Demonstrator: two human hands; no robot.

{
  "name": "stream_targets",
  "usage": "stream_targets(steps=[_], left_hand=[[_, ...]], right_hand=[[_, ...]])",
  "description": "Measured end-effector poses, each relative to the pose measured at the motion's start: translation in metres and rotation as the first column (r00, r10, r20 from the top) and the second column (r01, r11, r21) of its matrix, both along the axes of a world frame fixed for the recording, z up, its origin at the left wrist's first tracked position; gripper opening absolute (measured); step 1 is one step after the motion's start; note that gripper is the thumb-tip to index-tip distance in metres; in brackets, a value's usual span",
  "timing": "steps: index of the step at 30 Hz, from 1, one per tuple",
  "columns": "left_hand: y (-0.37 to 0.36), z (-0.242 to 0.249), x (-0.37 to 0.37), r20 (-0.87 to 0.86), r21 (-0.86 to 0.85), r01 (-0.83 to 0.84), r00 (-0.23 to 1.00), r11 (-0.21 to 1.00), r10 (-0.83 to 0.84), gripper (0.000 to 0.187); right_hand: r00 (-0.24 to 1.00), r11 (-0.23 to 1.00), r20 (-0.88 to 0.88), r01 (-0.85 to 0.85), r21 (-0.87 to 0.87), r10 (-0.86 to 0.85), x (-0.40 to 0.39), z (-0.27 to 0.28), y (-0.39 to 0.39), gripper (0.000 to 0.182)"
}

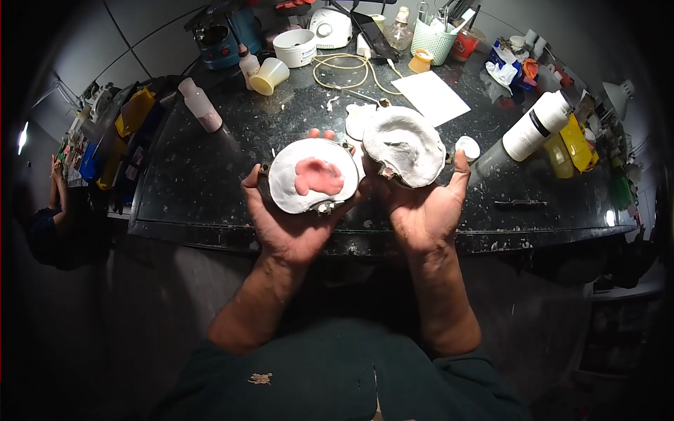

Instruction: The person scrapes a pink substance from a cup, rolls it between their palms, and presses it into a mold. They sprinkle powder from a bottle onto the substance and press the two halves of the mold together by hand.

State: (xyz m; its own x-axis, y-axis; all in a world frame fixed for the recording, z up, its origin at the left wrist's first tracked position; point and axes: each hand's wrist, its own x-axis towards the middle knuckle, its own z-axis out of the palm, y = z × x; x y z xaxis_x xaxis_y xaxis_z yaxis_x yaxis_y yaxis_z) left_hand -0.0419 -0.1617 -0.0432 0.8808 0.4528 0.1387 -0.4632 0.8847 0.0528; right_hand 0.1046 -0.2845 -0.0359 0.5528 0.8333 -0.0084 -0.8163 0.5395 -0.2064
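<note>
My left hand [295, 228] is wrapped under a round denture flask half [286, 188] filled with white plaster. A pink acrylic-like mass [319, 177] lies in the middle of its face. My right hand [430, 214] supports a second flask half [414, 156], also packed with white plaster, with a curved hollow in its face. Its thumb presses near the right rim. The two halves are tilted up toward me, side by side and apart. Behind them a small white plaster piece [359, 121] lies on the dark bench.
The black bench [246, 224] holds a bottle of pink powder [200, 105], a yellowish cup [269, 76], a white tub [295, 48] and a cable [344, 67]. A white sheet [432, 97] and a large white bottle [537, 126] stand right. Another person's arm [60, 186] shows far left.
</note>
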Motion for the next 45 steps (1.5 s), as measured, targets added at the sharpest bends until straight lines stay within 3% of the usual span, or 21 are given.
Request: stream_targets(steps=[2,7,10,12,14,15,16,18,20,22,23,24,26,27,29,40,45], left_hand=[[0.002,0.000,0.001,0.002,0.034,0.002,1.000,0.999,-0.002,0.084],[0.005,0.000,-0.002,0.023,0.040,0.009,1.000,0.999,-0.010,0.085],[0.008,-0.008,-0.002,-0.107,0.003,0.004,0.994,1.000,-0.004,0.081],[0.007,-0.010,0.000,-0.259,-0.078,-0.121,0.961,0.990,0.098,0.078],[0.006,-0.006,0.002,-0.183,-0.041,-0.078,0.981,0.996,0.069,0.078],[0.007,-0.003,0.002,-0.107,0.002,-0.040,0.994,0.999,0.040,0.079],[0.009,0.000,0.002,-0.103,0.002,-0.043,0.994,0.999,0.043,0.079],[0.011,0.005,0.001,-0.114,0.098,0.007,0.993,0.995,0.004,0.077],[0.017,0.008,0.001,-0.175,0.187,-0.037,0.982,0.982,0.071,0.076],[0.024,0.010,0.000,-0.248,0.442,-0.066,0.949,0.895,0.193,0.079],[0.017,0.017,0.002,-0.286,0.454,-0.124,0.917,0.882,0.277,0.081],[0.016,0.017,0.002,-0.290,0.452,-0.121,0.917,0.884,0.274,0.081],[0.015,0.018,0.004,-0.287,0.504,-0.161,0.896,0.849,0.340,0.080],[0.014,0.021,0.004,-0.285,0.506,-0.160,0.896,0.847,0.340,0.080],[0.006,0.025,0.005,-0.255,0.472,-0.212,0.896,0.856,0.362,0.068],[-0.009,0.023,0.013,-0.253,0.588,-0.303,0.812,0.750,0.526,0.062],[-0.022,0.035,0.014,-0.289,0.674,-0.275,0.756,0.686,0.587,0.059]], right_hand=[[0.997,0.992,-0.018,-0.068,0.107,0.070,0.002,0.001,0.001,0.082],[0.989,0.982,-0.028,-0.140,0.127,0.145,0.016,0.003,0.008,0.083],[0.974,0.961,-0.033,-0.214,0.176,0.223,0.010,0.014,0.007,0.081],[0.971,0.955,-0.007,-0.234,0.179,0.240,0.010,0.014,0.007,0.080],[0.982,0.971,0.075,-0.182,0.153,0.172,0.014,0.014,0.010,0.077],[0.994,0.996,0.083,-0.079,0.050,0.074,0.015,0.018,0.010,0.077],[0.993,0.995,0.087,-0.083,0.050,0.078,0.019,0.020,0.011,0.077],[0.967,0.988,0.235,-0.073,-0.133,0.103,0.030,0.024,0.008,0.077],[0.948,0.988,0.307,-0.044,-0.149,0.089,0.029,0.025,0.009,0.077],[0.896,0.984,0.439,0.021,-0.177,0.059,0.027,0.025,0.009,0.077],[0.875,0.989,0.478,-0.002,-0.146,0.072,0.021,0.028,0.005,0.062],[0.858,0.975,0.512,0.088,-0.203,0.029,0.017,0.029,0.005,0.061],[0.578,0.841,0.816,0.425,-0.334,0.032,0.013,0.015,0.011,0.063],[0.577,0.842,0.816,0.426,-0.331,0.029,0.013,0.016,0.008,0.063],[0.678,0.955,0.719,0.087,-0.284,0.153,0.003,0.034,0.001,0.066],[0.495,0.922,0.852,0.225,-0.316,0.171,-0.026,0.034,0.005,0.065],[0.487,0.923,0.857,0.225,-0.312,0.171,-0.036,0.038,0.011,0.067]])
